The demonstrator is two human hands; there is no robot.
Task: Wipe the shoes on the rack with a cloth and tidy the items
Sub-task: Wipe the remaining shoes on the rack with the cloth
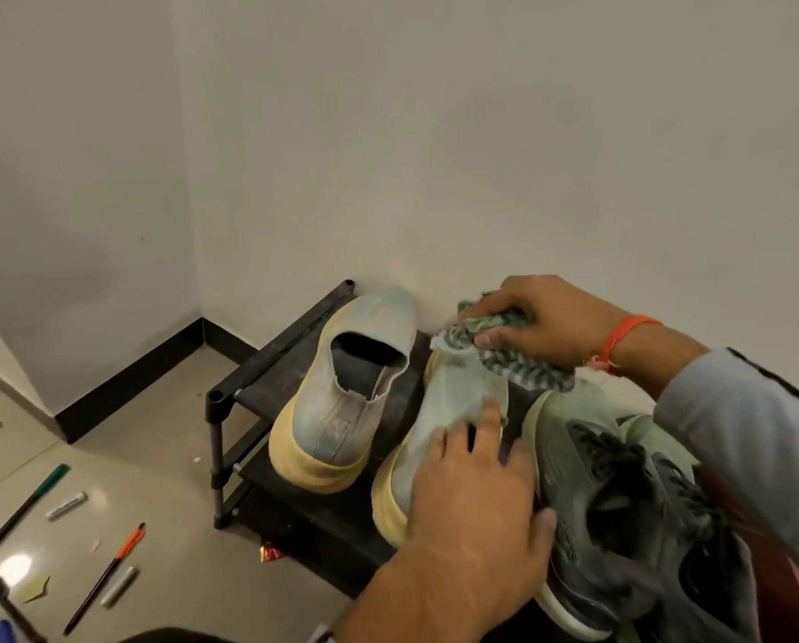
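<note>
Wiping risks nudging the shoe (453, 410) off the rack (267, 355) front edge; right hand (546, 322) grips cloth (504, 359), left hand (471, 494) flat, steadying.

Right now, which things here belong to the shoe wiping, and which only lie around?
Job: cloth in right hand; pale blue shoe under left hand; other pale shoe; dark sneakers; rack.
Lying about: pens and markers on the floor.
</note>
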